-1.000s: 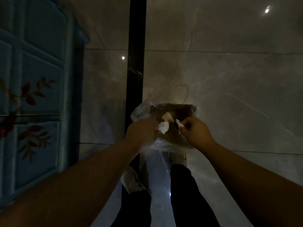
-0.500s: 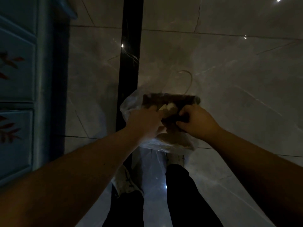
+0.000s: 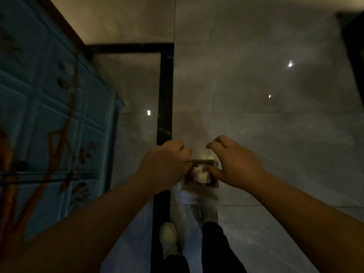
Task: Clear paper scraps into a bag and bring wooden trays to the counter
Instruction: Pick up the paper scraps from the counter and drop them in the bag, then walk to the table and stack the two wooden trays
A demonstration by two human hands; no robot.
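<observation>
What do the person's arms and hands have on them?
Nothing at all. The left hand and right hand are bare, with no gloves. I see no rings or watch. Both forearms are bare too, with no sleeves in view.

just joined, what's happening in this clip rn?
A person stands on a grey tiled floor beside a blue cabinet, looking down at both hands. The left hand and right hand hold open a clear plastic bag with a brown box-like thing inside it. White paper scraps sit in the opening between the hands. The picture is dim and blurred, so the exact grip is hard to read. No wooden trays are in view.
</observation>
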